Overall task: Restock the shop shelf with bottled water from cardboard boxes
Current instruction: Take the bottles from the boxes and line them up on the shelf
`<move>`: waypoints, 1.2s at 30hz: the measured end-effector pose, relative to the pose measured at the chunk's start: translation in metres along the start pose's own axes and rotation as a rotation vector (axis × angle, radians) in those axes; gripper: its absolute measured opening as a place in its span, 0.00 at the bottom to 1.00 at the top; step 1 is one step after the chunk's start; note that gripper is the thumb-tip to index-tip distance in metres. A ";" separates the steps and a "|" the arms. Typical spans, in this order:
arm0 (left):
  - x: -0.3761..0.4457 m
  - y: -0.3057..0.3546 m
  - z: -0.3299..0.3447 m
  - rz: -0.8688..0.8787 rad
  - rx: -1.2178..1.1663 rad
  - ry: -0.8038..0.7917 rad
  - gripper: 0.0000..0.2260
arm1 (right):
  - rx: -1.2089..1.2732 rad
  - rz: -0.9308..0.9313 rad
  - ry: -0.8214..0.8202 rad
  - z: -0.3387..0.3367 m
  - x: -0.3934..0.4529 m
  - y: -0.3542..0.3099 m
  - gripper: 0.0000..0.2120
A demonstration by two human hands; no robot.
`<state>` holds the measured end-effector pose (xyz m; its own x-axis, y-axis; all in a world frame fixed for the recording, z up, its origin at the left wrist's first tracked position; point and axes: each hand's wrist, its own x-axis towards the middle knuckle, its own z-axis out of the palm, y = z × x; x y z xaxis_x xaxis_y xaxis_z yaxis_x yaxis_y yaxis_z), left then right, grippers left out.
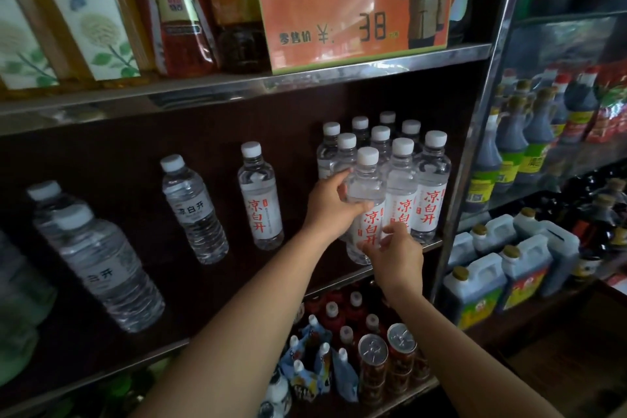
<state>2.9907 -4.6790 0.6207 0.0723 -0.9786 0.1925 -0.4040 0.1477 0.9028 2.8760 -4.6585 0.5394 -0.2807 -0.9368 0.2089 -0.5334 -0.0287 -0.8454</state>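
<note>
Head view looks down at a dark shop shelf (101, 153) with metal edging. At the left of the frame two large water bottles (101, 268) stand near the shelf front, blurred. To their right, well apart from each other, stand a grey-labelled bottle (195, 210) and a red-lettered bottle (260, 198), both with white caps. Right of centre, the left hand (330, 202) curls round the upper body of the held bottle (364, 180), thumb across its front, fingers behind it. This bottle sits at the front edge of the shelf, touching the packed group of bottles (407, 159) that fills the right end. Just below, the right hand (395, 256) pinches the same bottle at its lower label with thumb and fingertips. Above, on the upper shelf, an orange price card (353, 7) reads 38. Below the hands, red cans (386, 360) and small pouches (315, 360) fill the lower shelf. At the right of the frame, dark sauce bottles (529, 132) and jugs (492, 282) stand on a neighbouring rack.
</note>
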 end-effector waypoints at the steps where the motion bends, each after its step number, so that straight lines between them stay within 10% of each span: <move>1: -0.005 -0.002 -0.003 -0.037 0.010 -0.006 0.33 | 0.002 0.016 -0.002 0.000 -0.001 -0.002 0.20; 10: -0.072 -0.041 -0.080 -0.292 0.028 0.030 0.22 | 0.046 0.110 -0.069 -0.001 -0.025 -0.020 0.16; 20: -0.226 -0.084 -0.202 -0.468 0.072 0.258 0.10 | 0.059 -0.196 -0.466 0.047 -0.158 -0.105 0.13; 36: -0.804 -0.110 -0.328 -0.872 -0.045 0.682 0.05 | -0.003 -0.383 -1.367 0.072 -0.635 -0.148 0.08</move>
<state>3.2756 -3.8614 0.4930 0.8088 -0.4673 -0.3571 0.0626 -0.5353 0.8423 3.1903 -4.0849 0.4966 0.8592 -0.4654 -0.2126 -0.4013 -0.3550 -0.8444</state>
